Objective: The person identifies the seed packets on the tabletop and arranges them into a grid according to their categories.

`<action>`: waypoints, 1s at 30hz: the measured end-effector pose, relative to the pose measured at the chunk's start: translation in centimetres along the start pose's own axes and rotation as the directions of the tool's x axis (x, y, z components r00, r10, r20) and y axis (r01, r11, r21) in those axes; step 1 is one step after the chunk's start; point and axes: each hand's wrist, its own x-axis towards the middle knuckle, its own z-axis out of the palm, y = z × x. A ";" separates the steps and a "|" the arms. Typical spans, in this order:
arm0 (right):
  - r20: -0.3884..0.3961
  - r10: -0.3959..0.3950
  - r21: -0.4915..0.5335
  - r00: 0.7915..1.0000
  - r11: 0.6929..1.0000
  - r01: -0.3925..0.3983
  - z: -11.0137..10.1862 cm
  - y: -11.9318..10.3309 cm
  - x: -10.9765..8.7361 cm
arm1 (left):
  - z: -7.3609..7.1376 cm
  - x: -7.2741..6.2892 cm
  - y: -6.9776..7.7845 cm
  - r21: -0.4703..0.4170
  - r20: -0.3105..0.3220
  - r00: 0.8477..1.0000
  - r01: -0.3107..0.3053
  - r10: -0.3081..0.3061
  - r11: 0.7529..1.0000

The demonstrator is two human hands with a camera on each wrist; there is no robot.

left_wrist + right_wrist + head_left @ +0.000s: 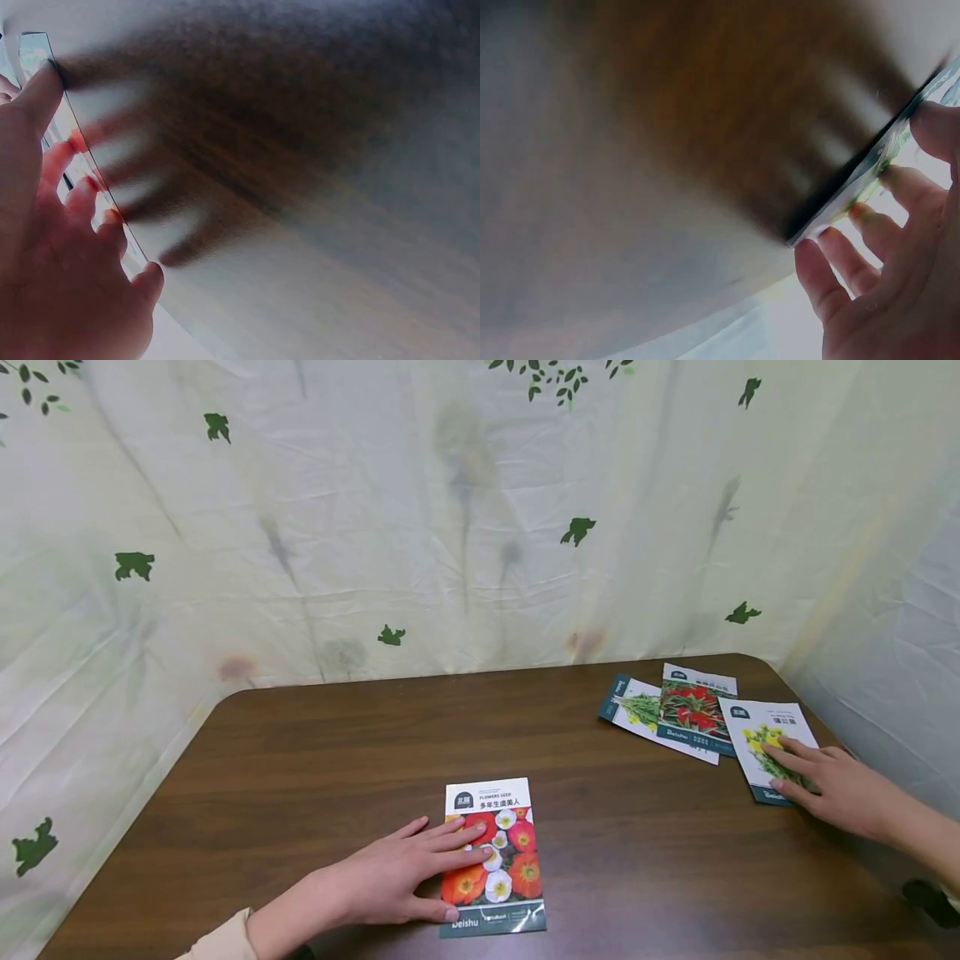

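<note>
In the head view a seed packet with red, orange and white poppies (504,860) lies flat near the table's front. My left hand (397,872) rests on its left part, fingers spread and fairly straight, thumb at the lower corner. At the right, my right hand (840,785) lies with extended fingers on a white seed packet with yellow flowers (757,743). That packet overlaps a red-flower seed packet (693,706), which covers part of a tilted packet with a green plant (637,703). Both wrist views show the fingertips (79,141) against a packet's surface.
The dark brown wooden table (337,752) has rounded far corners. A pale curtain (337,527) with green leaf prints hangs behind its far edge and along both sides. A dark object (930,902) shows at the right wrist.
</note>
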 end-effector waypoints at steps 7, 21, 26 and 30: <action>-0.008 0.031 -0.020 0.999 0.999 -0.031 0.2 -1.0 -0.9 | 0.2 0.0 0.0 0.011 -0.014 1.000 -0.015 0.015 1.000; 0.003 -0.029 -0.008 1.000 1.000 0.029 0.1 -2.1 -2.2 | 0.0 0.0 0.1 -0.013 -0.007 1.000 -0.011 0.011 1.000; 0.008 -0.068 0.006 0.998 0.998 0.068 0.1 -2.6 -2.7 | 0.1 0.0 0.0 0.001 -0.014 1.000 -0.022 0.022 1.000; -0.009 -0.072 0.018 0.997 0.997 0.072 0.0 -3.2 -3.1 | 0.1 0.0 0.0 0.010 -0.022 0.999 -0.027 0.027 1.000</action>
